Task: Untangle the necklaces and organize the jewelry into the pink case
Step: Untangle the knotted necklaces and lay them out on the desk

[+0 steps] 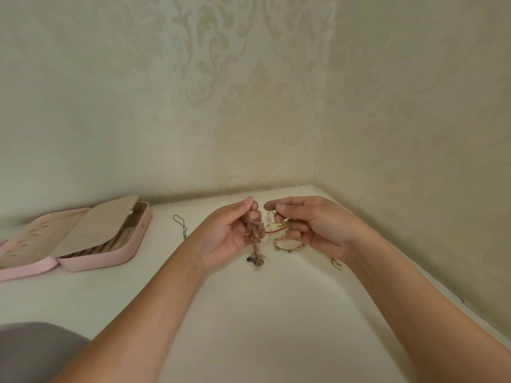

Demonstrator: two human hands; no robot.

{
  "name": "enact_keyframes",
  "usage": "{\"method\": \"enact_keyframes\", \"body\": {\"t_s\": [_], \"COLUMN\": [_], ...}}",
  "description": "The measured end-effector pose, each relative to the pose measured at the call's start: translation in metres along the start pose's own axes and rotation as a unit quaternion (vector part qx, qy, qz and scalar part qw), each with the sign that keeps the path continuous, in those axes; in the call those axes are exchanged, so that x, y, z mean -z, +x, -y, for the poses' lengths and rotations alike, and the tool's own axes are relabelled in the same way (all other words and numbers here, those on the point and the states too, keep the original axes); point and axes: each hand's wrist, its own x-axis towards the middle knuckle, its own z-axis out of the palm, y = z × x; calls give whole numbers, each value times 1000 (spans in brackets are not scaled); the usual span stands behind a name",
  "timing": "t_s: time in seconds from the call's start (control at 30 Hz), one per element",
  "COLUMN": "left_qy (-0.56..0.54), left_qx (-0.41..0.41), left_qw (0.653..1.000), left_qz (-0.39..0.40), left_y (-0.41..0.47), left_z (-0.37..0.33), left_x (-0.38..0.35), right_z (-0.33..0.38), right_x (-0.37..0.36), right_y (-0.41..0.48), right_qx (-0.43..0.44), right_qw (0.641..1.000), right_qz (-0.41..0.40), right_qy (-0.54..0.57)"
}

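Note:
A tangle of necklaces (272, 234) hangs between my two hands above the white tabletop, near the corner of the walls. My left hand (229, 233) pinches a brownish beaded strand (255, 248) that dangles down to the table. My right hand (312, 225) pinches a gold chain with a small pearl and holds a red cord and beaded loops. The pink case (94, 262) lies open at the left, with a beige flap over its ring rolls. A thin silver chain (181, 223) lies alone on the table between the case and my left hand.
The white table (249, 313) meets patterned beige walls at the back and on the right. A small gold piece (336, 262) lies by my right wrist. A grey rounded thing (36, 346) shows at the bottom left.

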Motion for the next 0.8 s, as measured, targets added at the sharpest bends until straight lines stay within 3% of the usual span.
{"method": "enact_keyframes", "body": {"t_s": [0.2,0.3,0.47,0.57,0.67,0.8], "left_qy": [56,38,4,8,-5,18], "left_qx": [24,24,20,9,16,31], "left_qw": [998,999,1000,1000,998,996], "left_qz": [-12,-12,-5,21,60,77], "left_y": [-1,-1,-1,0,0,0], "left_z": [1,0,-1,-3,-1,3], "left_x": [-1,-1,1,5,5,3], "right_z": [1,3,6,8,12,13], "right_x": [0,-2,2,5,6,2], "right_y": [1,-1,-2,-2,-3,-6], "right_qx": [12,16,-20,-32,-16,17], "right_qw": [999,996,997,989,976,978], "right_qz": [-30,-24,-35,-49,-33,14], "right_qy": [41,88,62,135,213,209]}}
